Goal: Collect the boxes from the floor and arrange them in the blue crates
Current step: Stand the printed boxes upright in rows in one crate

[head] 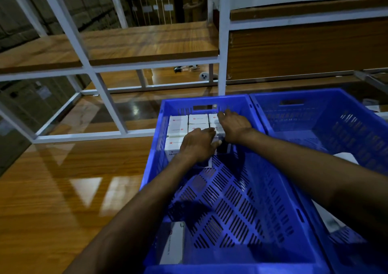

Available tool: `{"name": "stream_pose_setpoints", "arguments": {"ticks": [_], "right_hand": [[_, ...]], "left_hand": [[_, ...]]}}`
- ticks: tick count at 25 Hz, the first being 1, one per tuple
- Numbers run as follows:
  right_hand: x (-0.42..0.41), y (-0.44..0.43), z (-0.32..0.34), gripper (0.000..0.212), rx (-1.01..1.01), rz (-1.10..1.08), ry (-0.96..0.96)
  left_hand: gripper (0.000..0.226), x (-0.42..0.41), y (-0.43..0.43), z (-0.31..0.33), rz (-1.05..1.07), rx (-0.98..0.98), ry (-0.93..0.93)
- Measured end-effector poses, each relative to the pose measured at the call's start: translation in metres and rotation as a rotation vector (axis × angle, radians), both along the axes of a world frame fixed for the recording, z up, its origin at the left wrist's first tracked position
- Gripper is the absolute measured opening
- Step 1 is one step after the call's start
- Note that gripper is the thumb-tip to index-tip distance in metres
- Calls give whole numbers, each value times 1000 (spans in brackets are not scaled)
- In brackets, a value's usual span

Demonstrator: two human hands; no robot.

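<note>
A blue perforated crate [241,200] stands in front of me on a glossy wooden surface. Several small white boxes [178,124] with red logos are packed in rows at its far end. My left hand [198,145] lies palm down on the boxes of the near row, fingers closed around one white box [218,136]. My right hand [234,126] rests on the rightmost boxes beside the crate's far right wall, fingers spread, touching the same box. Another white box [172,244] lies alone in the crate's near left corner.
A second blue crate [323,118] stands against the first one's right side, with white boxes partly visible by its near side. A white metal rack [100,91] with wooden shelves rises behind. The wooden surface [63,189] stretches to the left.
</note>
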State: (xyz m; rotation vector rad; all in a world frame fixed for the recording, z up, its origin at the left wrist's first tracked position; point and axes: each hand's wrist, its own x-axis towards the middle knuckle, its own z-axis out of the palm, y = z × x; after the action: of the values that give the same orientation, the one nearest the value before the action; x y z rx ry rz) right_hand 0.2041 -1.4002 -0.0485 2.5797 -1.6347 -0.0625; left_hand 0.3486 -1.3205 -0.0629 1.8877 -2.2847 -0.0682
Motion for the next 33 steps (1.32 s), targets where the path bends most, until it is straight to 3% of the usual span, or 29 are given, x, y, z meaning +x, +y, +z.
{"name": "stream_pose_setpoints", "arguments": {"ticks": [5,11,14,23,28,31,33], "right_hand": [[-2,0,-11,88,-18,-27,143],[-3,-6,-14,79,29,57,-6],[-8,-9,-13,83,126,31,-120],[-8,1,-8,91,92,-83,-95],[-10,46,9,49,-16,-125,-313],[-3,84,12,20,183,-28,-505],[7,112,13,19,427,133,-479]], "left_hand": [[36,0,-4,-5,-18,1,-95],[33,-1,-4,-2,25,-2,-61],[43,-2,-1,1,32,22,-57],[39,8,-4,6,-11,91,-32],[25,20,17,39,37,-27,181],[16,36,35,60,5,68,72],[12,42,47,65,-47,255,-68]]}}
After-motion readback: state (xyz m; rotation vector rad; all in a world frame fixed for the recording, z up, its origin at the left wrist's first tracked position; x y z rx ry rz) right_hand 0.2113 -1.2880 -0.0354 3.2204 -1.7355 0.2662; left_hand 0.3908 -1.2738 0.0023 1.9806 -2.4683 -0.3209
